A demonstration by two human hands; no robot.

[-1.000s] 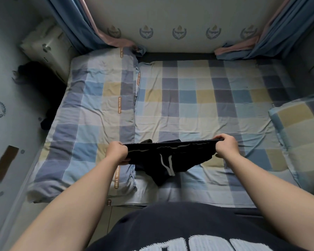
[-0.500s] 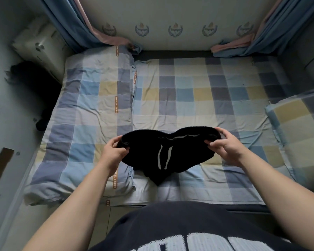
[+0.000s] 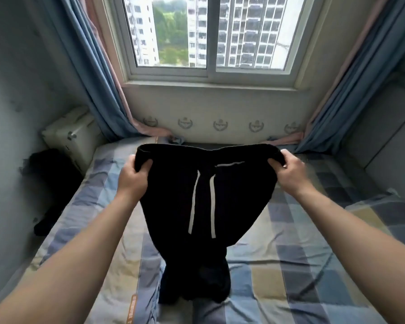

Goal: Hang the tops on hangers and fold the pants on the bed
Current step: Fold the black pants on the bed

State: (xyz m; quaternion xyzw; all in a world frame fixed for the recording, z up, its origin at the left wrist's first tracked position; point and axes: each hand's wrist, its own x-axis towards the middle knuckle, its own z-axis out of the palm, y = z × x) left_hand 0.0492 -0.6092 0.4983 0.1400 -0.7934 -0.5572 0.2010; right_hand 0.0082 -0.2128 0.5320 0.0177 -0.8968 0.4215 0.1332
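Black pants (image 3: 234, 199) with two white drawstrings hang in front of me, held up by the waistband. My left hand (image 3: 132, 176) grips the waistband's left end and my right hand (image 3: 288, 173) grips its right end. The legs hang down bunched together, and their lower end rests on the checked bed (image 3: 297, 272) near its front edge. No tops or hangers are in view.
A window with blue and pink curtains (image 3: 96, 73) is beyond the bed. A white box (image 3: 73, 134) and a dark heap (image 3: 49, 183) sit at the left between bed and wall. A checked pillow (image 3: 388, 211) lies at the right.
Both hands have lifted the pants by the waistband from low over the bed to chest height, so the legs now hang down. My view has tilted up to show the window.
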